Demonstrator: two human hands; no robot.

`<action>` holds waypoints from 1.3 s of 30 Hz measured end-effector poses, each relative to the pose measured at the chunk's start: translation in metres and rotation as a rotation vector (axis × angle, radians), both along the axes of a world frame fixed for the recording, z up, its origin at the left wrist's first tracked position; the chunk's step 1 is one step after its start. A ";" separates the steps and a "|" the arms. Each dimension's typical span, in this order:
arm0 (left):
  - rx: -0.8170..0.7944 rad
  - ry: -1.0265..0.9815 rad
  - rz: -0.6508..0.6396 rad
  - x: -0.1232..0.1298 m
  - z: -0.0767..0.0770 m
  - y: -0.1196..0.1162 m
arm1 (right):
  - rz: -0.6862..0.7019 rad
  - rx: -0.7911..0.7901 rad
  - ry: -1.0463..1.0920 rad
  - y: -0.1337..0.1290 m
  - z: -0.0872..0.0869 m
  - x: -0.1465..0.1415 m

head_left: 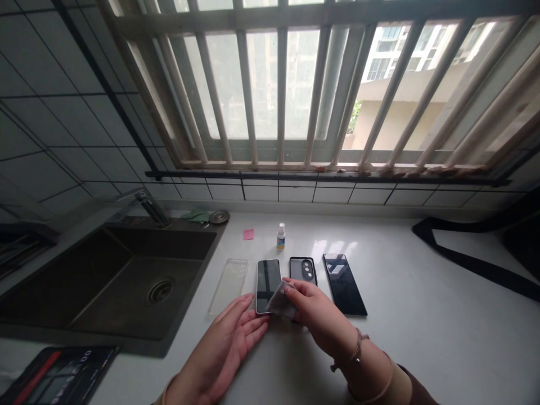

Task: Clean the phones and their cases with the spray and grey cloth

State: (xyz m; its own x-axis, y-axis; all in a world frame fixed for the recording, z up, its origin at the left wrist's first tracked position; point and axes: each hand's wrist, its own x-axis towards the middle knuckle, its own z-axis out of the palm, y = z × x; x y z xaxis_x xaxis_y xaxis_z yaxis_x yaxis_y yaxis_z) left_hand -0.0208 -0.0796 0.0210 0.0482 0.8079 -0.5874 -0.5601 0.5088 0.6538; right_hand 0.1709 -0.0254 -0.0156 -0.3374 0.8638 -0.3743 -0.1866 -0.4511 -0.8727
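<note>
A grey cleaning cloth (282, 302) is pinched in my right hand (311, 304), its lower end over the near right corner of a phone (268, 281) lying screen up on the counter. Beside that phone's near left edge rests my left hand (236, 337), fingers stretched out and holding nothing. A clear phone case (229, 286) lies to the left, partly behind my left fingers. Right of the phone is a black phone case (297, 265) with camera cut-outs, its lower part hidden by my right hand. Farther right lies a second, dark phone (345, 284).
A small white bottle (280, 238) stands behind the phones, near a pink sticky note (248, 234). The sink (169, 306) with its tap (152, 207) is at left. A black package (59, 371) lies front left, and a black strap (434, 239) at right.
</note>
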 end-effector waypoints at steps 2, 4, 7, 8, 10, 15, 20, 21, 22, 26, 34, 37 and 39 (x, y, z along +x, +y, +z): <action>-0.049 -0.103 0.058 0.001 -0.003 -0.007 | 0.003 -0.008 -0.006 -0.001 0.001 0.000; -0.086 -0.175 0.132 0.003 -0.006 -0.013 | 0.009 -0.014 -0.019 -0.003 0.002 0.001; -0.149 -0.262 0.222 0.010 -0.008 -0.019 | -0.004 -0.006 -0.039 -0.005 0.001 0.000; -0.168 -0.291 0.243 0.012 -0.008 -0.021 | -0.009 -0.005 -0.045 -0.005 0.000 0.000; -0.197 -0.344 0.279 0.016 -0.009 -0.022 | -0.007 -0.009 -0.051 -0.007 0.000 -0.001; -0.185 -0.360 0.354 0.021 -0.013 -0.024 | 0.031 -0.020 -0.042 -0.009 0.008 0.001; -0.198 -0.360 0.383 0.023 -0.011 -0.025 | 0.076 0.044 -0.092 -0.008 0.012 0.005; -0.201 -0.361 0.386 0.023 -0.010 -0.025 | 0.084 0.075 -0.142 -0.008 0.011 0.006; -0.207 -0.361 0.389 0.023 -0.008 -0.026 | 0.089 0.117 -0.197 -0.008 0.010 0.007; -0.231 -0.358 0.393 0.023 -0.005 -0.029 | 0.103 0.283 -0.361 -0.008 0.005 0.009; -0.265 -0.394 0.327 0.015 -0.004 -0.026 | 0.154 0.384 -0.485 -0.006 0.008 0.012; -0.272 -0.418 0.295 0.011 -0.004 -0.024 | 0.160 0.400 -0.493 -0.005 0.004 0.013; -0.281 -0.427 0.264 0.009 -0.004 -0.022 | 0.160 0.412 -0.497 -0.005 0.002 0.013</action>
State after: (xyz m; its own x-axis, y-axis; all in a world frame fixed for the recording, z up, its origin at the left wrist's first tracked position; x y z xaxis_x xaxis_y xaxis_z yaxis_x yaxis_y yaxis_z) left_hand -0.0120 -0.1021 0.0167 0.1458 0.6405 -0.7540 -0.8763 0.4374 0.2021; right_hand 0.1836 -0.0303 -0.0140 -0.3462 0.9230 -0.1679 0.3240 -0.0504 -0.9447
